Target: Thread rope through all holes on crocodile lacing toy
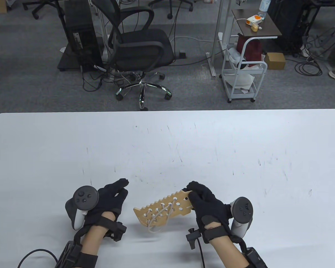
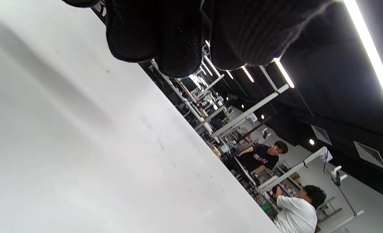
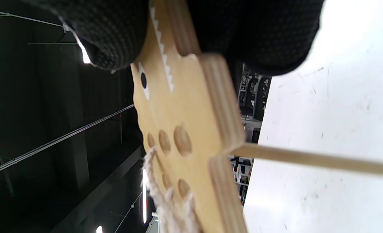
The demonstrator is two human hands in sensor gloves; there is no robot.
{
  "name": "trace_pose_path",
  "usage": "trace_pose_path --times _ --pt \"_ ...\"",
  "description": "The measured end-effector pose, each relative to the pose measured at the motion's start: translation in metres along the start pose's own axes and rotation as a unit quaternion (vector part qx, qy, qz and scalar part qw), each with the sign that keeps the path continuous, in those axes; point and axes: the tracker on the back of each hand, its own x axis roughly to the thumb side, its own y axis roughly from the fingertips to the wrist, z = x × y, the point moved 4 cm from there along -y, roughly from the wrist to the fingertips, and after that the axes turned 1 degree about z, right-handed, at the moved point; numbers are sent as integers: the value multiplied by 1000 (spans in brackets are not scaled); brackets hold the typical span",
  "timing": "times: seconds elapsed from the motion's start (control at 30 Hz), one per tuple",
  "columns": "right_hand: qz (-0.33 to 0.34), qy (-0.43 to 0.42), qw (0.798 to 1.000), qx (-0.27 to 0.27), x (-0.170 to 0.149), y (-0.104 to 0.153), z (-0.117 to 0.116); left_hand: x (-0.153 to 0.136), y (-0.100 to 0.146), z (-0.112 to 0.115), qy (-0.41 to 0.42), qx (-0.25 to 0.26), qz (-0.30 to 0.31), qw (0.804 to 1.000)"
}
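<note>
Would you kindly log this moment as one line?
right hand: grips crocodile board | rope: partly laced | left hand: free

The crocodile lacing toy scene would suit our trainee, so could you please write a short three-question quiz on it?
1. True or false: the left hand grips the crocodile board.
2. Which hand holds the board? A) left B) right C) both
3. Fill in: in the right wrist view, a wooden ____ sticks out from the board's edge over the table.

Key:
1. False; the left hand is apart from the board.
2. B; the right hand holds its end, and the rope already crosses several holes.
3. Stick.
</note>
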Motion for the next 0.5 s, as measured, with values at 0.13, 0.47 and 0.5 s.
trace_pose_path --times 0.13,0.47,0.5 --pt "-14 -25 999 17 -3 1 -6 5 -1 15 15 -44 13 999" --pt "-47 -87 993 61 -10 5 -23 24 4 52 51 -155 57 985" --pt "-49 -90 993 63 -10 6 -24 25 5 54 54 -161 60 984"
